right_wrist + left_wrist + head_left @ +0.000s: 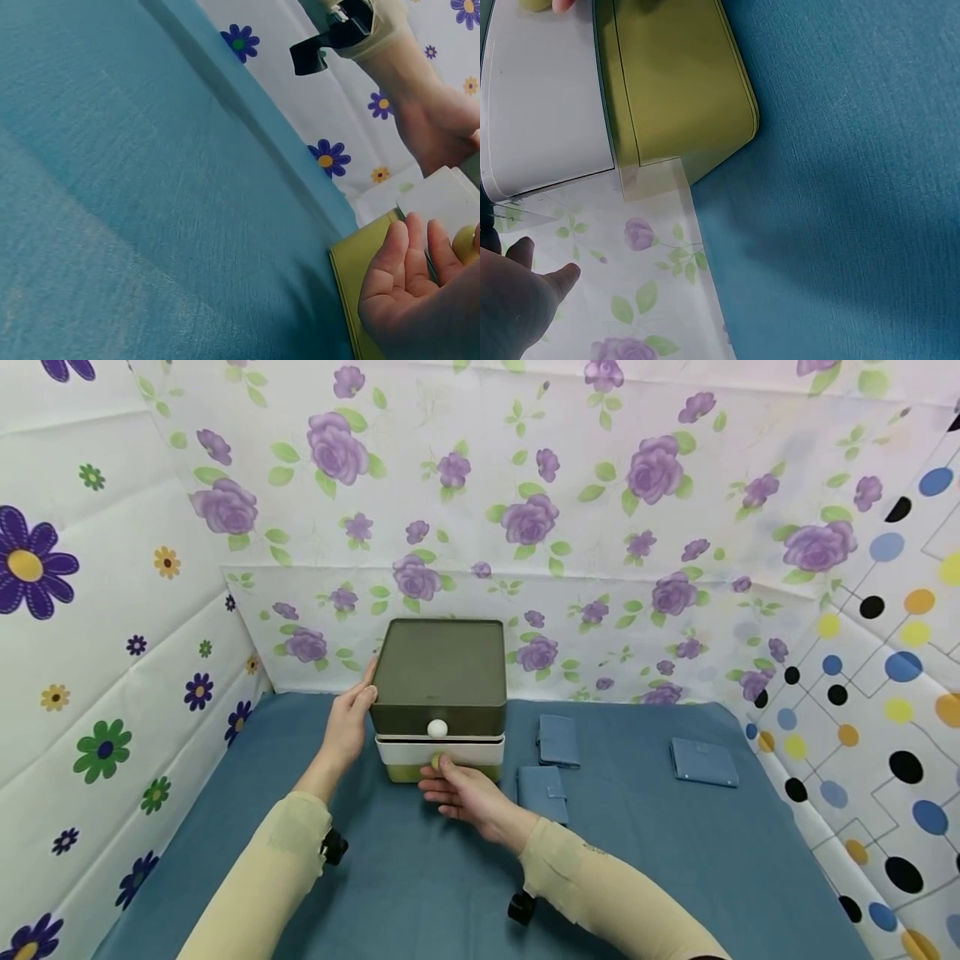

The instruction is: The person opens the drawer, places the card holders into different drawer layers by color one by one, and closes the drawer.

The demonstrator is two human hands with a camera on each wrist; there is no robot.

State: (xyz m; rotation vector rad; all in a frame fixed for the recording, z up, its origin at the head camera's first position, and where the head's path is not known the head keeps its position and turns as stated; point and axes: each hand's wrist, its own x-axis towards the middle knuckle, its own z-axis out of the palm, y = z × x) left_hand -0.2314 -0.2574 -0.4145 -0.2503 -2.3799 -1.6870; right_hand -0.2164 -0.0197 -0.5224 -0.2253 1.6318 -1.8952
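Note:
A stacked drawer box has a dark olive upper part (441, 664) with a white knob (437, 728). Below it sits a white drawer front (397, 752) above a yellow-green base (402, 773). My left hand (347, 724) rests on the upper part's left side, thumb near the front corner and fingers reaching back along the wall. At the front, my right hand (468, 793) pinches the small green knob (436, 762) of the white drawer between thumb and forefinger. Its other fingers extend loosely below, and in the right wrist view they partly cover the yellow-green base (360, 251).
Two blue wallets (558, 741) (543, 794) lie just right of the box, and another blue wallet (705, 762) lies farther right. Blue cloth (420, 885) covers the table. A flowered sheet (465, 527) hangs close behind the box, with patterned sheets at both sides.

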